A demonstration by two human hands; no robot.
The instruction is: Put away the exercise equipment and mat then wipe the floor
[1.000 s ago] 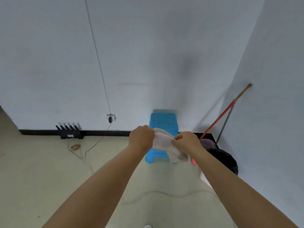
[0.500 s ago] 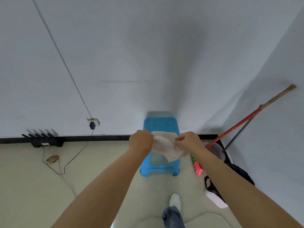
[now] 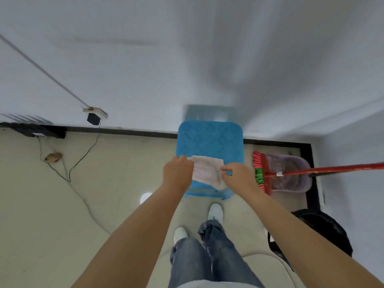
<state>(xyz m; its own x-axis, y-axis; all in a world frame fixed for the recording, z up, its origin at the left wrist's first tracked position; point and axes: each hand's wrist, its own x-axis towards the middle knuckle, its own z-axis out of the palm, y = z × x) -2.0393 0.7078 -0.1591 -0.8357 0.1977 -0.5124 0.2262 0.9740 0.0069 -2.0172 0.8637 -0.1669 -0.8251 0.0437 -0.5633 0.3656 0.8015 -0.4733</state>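
While both hands, left (image 3: 177, 173) and right (image 3: 239, 176), pinch the pale crumpled cloth (image 3: 207, 170) stretched crosswise between them, I judge the beige floor (image 3: 116, 183) lies straight below, probably equally near either.

Beige floor (image 3: 52, 215) carries blue stool (image 3: 209, 140), dustpan (image 3: 291, 173), black cable (image 3: 83, 156)

Blue stool (image 3: 209, 142) against white wall (image 3: 166, 59), beige floor (image 3: 41, 204).

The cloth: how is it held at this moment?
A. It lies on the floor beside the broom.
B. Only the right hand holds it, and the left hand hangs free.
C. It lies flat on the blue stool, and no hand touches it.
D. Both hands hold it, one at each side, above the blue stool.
D: the left hand and the right hand each pinch one side of the cloth, stretched between them in front of the blue stool.
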